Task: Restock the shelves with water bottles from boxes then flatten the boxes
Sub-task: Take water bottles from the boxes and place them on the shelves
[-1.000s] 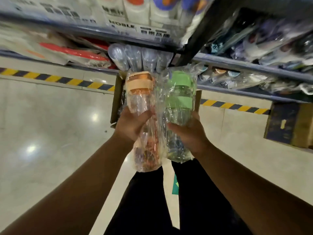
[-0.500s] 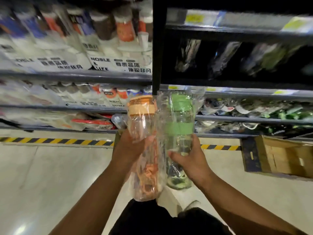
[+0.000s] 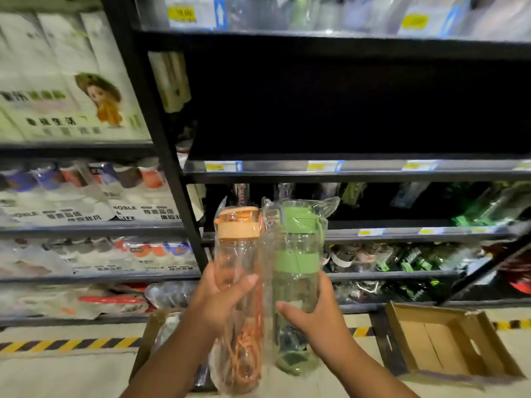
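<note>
The left hand (image 3: 221,297) grips the orange-lidded bottle (image 3: 238,228) and the right hand (image 3: 319,317) grips the green-lidded bottle (image 3: 297,254), both upright, plastic-wrapped, side by side over a cardboard box (image 3: 145,340) on the floor (image 3: 71,374); beyond stands the dark shelf (image 3: 344,175), price tags (image 3: 222,167) along its edge
</note>
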